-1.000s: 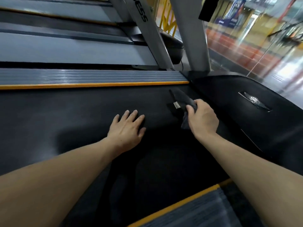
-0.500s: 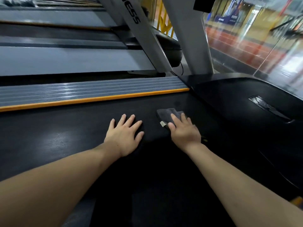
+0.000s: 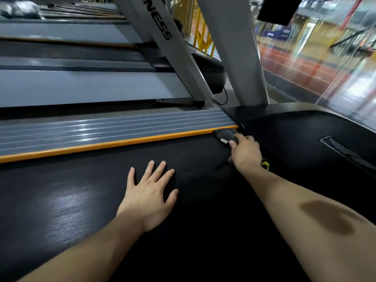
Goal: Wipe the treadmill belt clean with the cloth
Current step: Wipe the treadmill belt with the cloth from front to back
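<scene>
The black treadmill belt (image 3: 81, 196) fills the lower part of the view. A dark grey cloth (image 3: 224, 134) with a small white tag lies on the belt's far corner, against the orange strip and the motor cover. My right hand (image 3: 245, 152) presses on the cloth, fingers over its near edge. Flat on the belt near the middle rests my left hand (image 3: 150, 195), fingers spread, holding nothing.
An orange strip (image 3: 112, 144) and a ribbed grey side rail (image 3: 101, 129) border the belt's far side. The black motor cover (image 3: 305, 143) rises to the right. Grey uprights (image 3: 234, 47) stand behind it. Another treadmill lies beyond; a glass wall is at the right.
My right hand has pushed the cloth away across the belt to the corner by the orange strip. The left hand has stayed flat in place.
</scene>
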A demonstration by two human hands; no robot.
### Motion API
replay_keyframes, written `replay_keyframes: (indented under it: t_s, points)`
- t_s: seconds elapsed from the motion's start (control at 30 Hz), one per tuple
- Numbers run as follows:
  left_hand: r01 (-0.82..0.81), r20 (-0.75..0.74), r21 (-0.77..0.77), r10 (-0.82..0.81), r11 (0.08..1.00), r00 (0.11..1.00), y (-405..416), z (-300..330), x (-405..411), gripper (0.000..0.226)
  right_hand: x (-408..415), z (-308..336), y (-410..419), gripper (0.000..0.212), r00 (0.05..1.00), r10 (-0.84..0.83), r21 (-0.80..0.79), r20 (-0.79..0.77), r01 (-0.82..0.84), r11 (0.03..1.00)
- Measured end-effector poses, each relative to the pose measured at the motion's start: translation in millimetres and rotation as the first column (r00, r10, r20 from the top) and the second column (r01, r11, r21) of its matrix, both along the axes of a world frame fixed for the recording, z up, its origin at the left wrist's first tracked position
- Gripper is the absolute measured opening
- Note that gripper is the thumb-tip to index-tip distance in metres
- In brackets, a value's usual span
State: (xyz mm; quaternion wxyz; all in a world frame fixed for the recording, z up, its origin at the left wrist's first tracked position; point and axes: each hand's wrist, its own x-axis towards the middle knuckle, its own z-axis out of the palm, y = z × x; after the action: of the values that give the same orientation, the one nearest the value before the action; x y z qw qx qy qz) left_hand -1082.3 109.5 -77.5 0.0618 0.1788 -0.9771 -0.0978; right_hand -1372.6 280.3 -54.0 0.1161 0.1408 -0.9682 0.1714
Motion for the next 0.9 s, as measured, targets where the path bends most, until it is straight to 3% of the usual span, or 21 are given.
replay_keyframes:
  t_s: [0.17,0.27,0.4,0.47,0.53,0.6,0.7,0.77,0.9]
  points:
    - [-0.013,-0.004,-0.009,0.013,1.0,1.0,0.7,-0.6,-2.5,0.071,1.7,1.2,-14.7,0.033,0.997,0.049,0.016,-0.052,-0.049,0.999]
    - [-0.032,-0.007,-0.01,0.032,0.999,0.999,1.5,0.6,-1.7,0.073,37.2,2.3,-34.2,0.029,0.95,0.294,-0.015,-0.108,-0.297,0.955]
    - [-0.039,-0.003,-0.006,0.039,0.999,0.999,1.4,2.4,-3.3,0.073,65.4,-9.6,-49.9,0.028,0.793,0.598,-0.046,-0.114,-0.606,0.794]
    - [-0.04,-0.007,-0.015,0.04,0.999,0.999,1.9,2.0,-3.2,0.072,36.0,-4.8,-37.6,0.025,0.807,0.567,0.048,-0.166,-0.567,0.822]
    - [-0.04,-0.009,-0.019,0.039,0.999,0.999,2.5,1.5,-1.3,0.071,-3.0,0.5,-13.1,0.024,0.896,0.41,0.115,-0.172,-0.395,0.912]
    - [-0.038,-0.008,-0.013,0.038,0.999,0.999,1.7,2.1,0.2,0.071,-28.4,2.4,10.0,0.019,0.961,0.22,0.109,-0.169,-0.204,0.973]
    - [-0.034,-0.011,-0.01,0.034,0.999,0.999,1.9,1.0,-1.7,0.072,-31.6,-0.7,8.7,0.022,0.983,0.047,0.113,-0.179,-0.027,0.993]
    - [-0.032,-0.017,0.0,0.032,1.0,0.999,1.2,0.5,-1.2,0.075,-13.5,2.3,-10.8,0.027,0.974,0.089,0.109,-0.206,-0.067,0.992]
    - [-0.049,-0.023,-0.004,0.049,0.999,0.999,2.3,0.9,-0.1,0.08,57.4,10.1,-60.6,0.023,0.919,0.36,-0.003,-0.162,-0.365,0.931]
